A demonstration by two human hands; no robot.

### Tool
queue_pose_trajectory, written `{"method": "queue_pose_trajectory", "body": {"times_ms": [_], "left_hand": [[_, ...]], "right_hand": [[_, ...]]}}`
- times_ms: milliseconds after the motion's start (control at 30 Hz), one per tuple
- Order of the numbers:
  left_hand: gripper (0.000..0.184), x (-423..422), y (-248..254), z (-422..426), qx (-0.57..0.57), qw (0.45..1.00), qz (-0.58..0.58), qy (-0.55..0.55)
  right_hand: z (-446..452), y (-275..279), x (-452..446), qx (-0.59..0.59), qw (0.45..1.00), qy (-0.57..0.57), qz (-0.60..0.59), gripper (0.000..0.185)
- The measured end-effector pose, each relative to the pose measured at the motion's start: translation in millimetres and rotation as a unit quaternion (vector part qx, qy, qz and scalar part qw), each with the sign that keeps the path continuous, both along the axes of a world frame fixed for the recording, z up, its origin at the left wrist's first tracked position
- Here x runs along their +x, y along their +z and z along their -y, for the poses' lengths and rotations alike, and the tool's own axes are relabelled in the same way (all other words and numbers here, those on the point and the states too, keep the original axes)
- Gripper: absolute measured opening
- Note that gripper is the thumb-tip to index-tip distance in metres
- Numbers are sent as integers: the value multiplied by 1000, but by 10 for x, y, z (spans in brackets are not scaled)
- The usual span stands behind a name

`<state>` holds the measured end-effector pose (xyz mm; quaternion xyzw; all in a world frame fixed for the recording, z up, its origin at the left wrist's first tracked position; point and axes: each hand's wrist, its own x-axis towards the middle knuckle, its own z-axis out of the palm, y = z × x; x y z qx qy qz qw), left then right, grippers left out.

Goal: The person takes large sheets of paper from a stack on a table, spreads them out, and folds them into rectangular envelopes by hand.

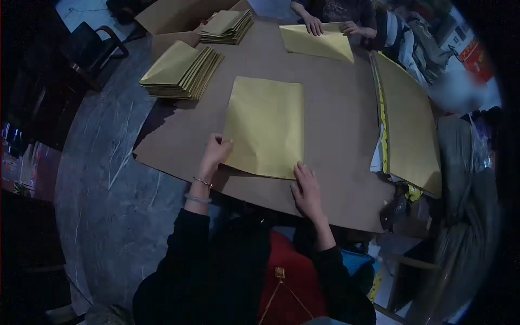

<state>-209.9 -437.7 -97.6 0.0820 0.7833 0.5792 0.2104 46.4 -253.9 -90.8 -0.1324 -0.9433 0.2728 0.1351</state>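
Your yellow paper piece (265,127) lies flat on the brown table (341,130), directly in front of you, its near edge short of the table's near edge. Whether it is a single sheet or a layered envelope cannot be determined.

Grip: your left hand (216,149) has thumb and curled fingers closed on the piece's left edge, near its lower corner. Your right hand (307,192) sets its fingertips at the lower right corner; whether they pinch or merely press, you cannot be told from this angle.

Handling, as judged: the piece should be light and thin, moderately stiff yet easily bent, liable to crease or tear at the corners and to slide on the smooth surface. Shallow waves show toward its near edge. You are best served by holding opposite side edges or both near corners, thumbs above, without squeezing the middle.

Surroundings: a larger yellow pile (181,70) and a smaller yellow pile (225,27) stand at the far left; a broad yellow stack (409,122) lies to the right. Across from you, a co-worker's hands rest on another yellow piece (317,46).

Markings: none visible on your piece. Print on the red package (478,60) is illegible.
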Motion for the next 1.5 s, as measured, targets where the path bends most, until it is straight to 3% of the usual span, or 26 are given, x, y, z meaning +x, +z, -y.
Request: {"method": "queue_pose_trajectory", "body": {"times_ms": [33, 67, 167, 233, 300, 367, 400, 500, 667, 767, 800, 833, 867, 900, 933, 1000, 1033, 1100, 1200, 1500], "left_hand": [[61, 32, 142, -43, 41, 997, 61, 5], [61, 64, 240, -53, 41, 997, 59, 5], [83, 120, 488, -72, 161, 978, 130, -20], [82, 155, 711, -42, 199, 965, 170, -14], [80, 157, 747, -6, 234, 949, 212, -7], [79, 107, 692, 71, 313, 924, 216, -40], [79, 112, 701, 112, 311, 925, 215, -39], [74, 216, 792, 252, 292, 933, 193, -88], [82, 593, 762, 588, 223, 942, 208, -139], [85, 780, 445, 816, 158, 967, 131, -152], [79, 793, 483, 900, 30, 971, 156, -179], [73, 829, 507, 897, -101, 980, -15, -169], [68, 844, 513, 885, -227, 944, -187, -153], [54, 753, 381, 867, -213, 913, -322, -130], [54, 628, 378, 794, -216, 914, -318, -132], [48, 365, 395, 560, -203, 814, -434, -330], [48, 296, 386, 440, -202, 814, -436, -326], [46, 190, 329, 199, -177, 735, -469, -456], [49, 18, 243, 104, -196, 704, -433, -527], [47, -23, 259, 523, -216, 735, -406, -498]], "right_hand": [[-23, 1, 10, 1, 1000, 1, -1, 53], [-47, 2, 17, -21, 1000, 4, -3, 54], [-81, 102, 2, -55, 998, 3, 9, 57], [-187, 132, -28, -140, 989, 0, -55, 60], [-376, 112, -107, -152, 985, -2, -79, 64], [-549, 244, -234, 14, 999, 11, -50, 64], [-619, 270, -302, 12, 999, 11, -50, 64], [-823, 284, -457, 157, 984, 47, -70, 56], [-741, 410, -400, 189, 973, 131, 12, 50], [-720, 169, -256, 159, 955, 226, 112, 48], [-705, 139, -231, 153, 955, 227, 116, 48], [-699, 124, -218, 133, 961, 217, 104, 49], [-695, 117, -207, 113, 967, 208, 93, 50], [-692, 146, -192, 104, 966, 217, 90, 50], [-684, 138, -178, 100, 967, 218, 92, 50], [-689, 150, -196, 82, 970, 210, 94, 49], [-669, 205, -205, 68, 971, 205, 107, 50], [-666, 227, -200, 78, 969, 206, 110, 50], [-628, 248, -180, 86, 971, 190, 117, 51], [-647, 191, -154, 217, 951, 189, 112, 59]]}}
